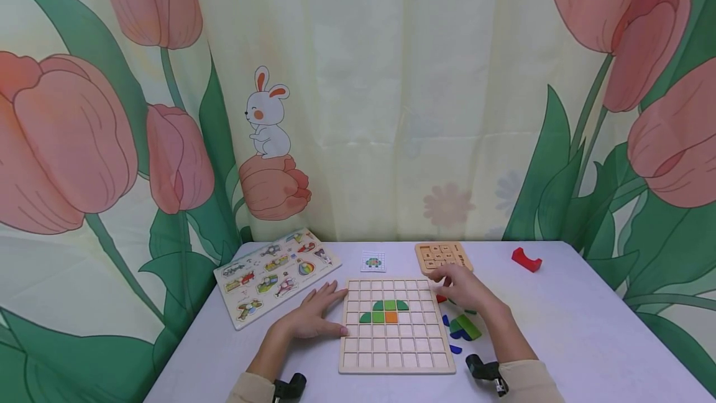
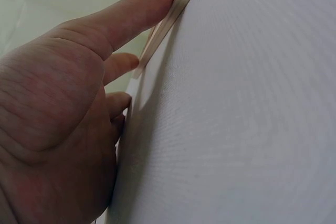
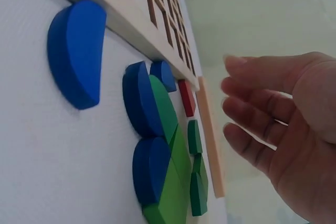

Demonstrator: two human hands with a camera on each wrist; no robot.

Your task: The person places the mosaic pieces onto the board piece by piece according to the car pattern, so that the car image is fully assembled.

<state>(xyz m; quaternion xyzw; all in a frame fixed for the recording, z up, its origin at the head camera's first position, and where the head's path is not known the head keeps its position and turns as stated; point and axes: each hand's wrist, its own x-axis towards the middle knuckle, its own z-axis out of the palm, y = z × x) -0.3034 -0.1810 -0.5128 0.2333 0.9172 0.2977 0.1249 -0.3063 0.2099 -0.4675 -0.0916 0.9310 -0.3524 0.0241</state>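
Note:
A wooden grid board (image 1: 396,346) lies flat on the table, holding green pieces (image 1: 378,316) and an orange square (image 1: 391,316) in its upper middle cells. At its left edge rests my left hand (image 1: 313,316), fingers spread and thumb touching the wooden rim (image 2: 173,17). My right hand (image 1: 463,290) hovers beyond the board's upper right corner, fingers loosely bent with nothing seen between them. Below it lie loose pieces: blue half-round ones (image 3: 79,53), green ones (image 3: 176,182) and a red one (image 3: 187,98), which the hand partly covers in the head view.
A small pattern card (image 1: 373,261) lies behind the board. A wooden number puzzle (image 1: 444,257) is at the back right, with a red arch-shaped block (image 1: 526,260) farther right. To the left lies a picture puzzle board (image 1: 276,278). A tulip-print curtain (image 1: 391,111) hangs behind the table.

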